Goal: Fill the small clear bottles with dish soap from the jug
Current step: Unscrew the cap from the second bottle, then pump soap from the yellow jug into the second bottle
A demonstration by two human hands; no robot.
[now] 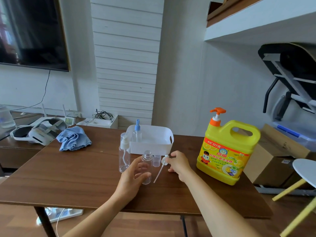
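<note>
A small clear bottle point(147, 156) stands uncapped on the brown table point(77, 170). My left hand point(133, 175) lies against its left side with fingers spread loosely across it. My right hand point(179, 164) pinches the white pump head point(164, 159), whose thin dip tube slants down to the tabletop. A small clear cap point(157, 160) stands between bottle and pump. A second clear bottle point(124, 158) with a white pump stands to the left. A third bottle point(137, 134), with a blue pump, stands in the white basket point(153, 146). The yellow dish soap jug point(227, 151) with an orange pump stands at the right.
A crumpled blue cloth point(73, 138) lies at the table's back left. A white headset point(37, 132) sits on the lower cabinet beyond. Cardboard boxes point(273, 161) and a stool point(306, 170) crowd the right side of the table.
</note>
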